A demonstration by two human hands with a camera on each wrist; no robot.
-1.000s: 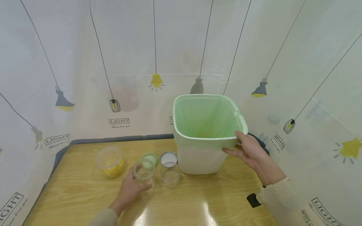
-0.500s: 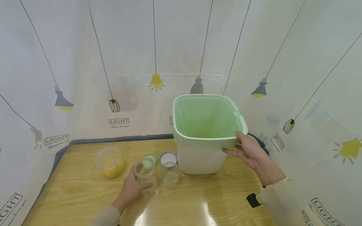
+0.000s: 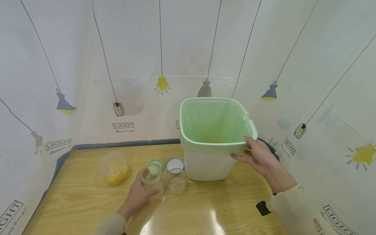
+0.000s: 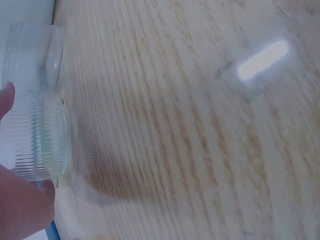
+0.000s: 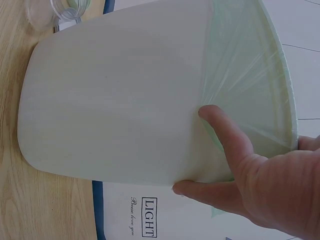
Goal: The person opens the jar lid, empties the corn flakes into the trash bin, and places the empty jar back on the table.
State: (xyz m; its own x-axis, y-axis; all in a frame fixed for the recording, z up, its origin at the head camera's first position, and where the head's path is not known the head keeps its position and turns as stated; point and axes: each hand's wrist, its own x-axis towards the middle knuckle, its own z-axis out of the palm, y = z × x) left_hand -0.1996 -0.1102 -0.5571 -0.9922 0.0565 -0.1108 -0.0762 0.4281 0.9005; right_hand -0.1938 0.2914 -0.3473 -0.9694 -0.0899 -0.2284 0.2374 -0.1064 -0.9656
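A clear ribbed jar (image 4: 37,142) stands on the table, and my left hand (image 3: 137,192) holds it between thumb and fingers. Just right of it stands a smooth clear jar (image 3: 176,180). Behind the two lie a green lid (image 3: 155,165) and a white lid with a grey rim (image 3: 175,164). My right hand (image 3: 258,158) grips the near right corner of the rim of a white trash bin (image 3: 208,166). A thin green bag (image 5: 245,75) lines the bin and folds over its rim. The right wrist view has the thumb and a finger against the bin's outside.
A clear tub of yellow bits (image 3: 117,173) stands at the left on the wooden table (image 3: 79,202). Dark edging (image 3: 126,143) runs along the table's back. Printed sheeting (image 3: 132,49) hangs behind and on both sides.
My left hand and the ribbed jar have shifted slightly right, closer to the smooth jar. The right hand and the bin stay where they were.
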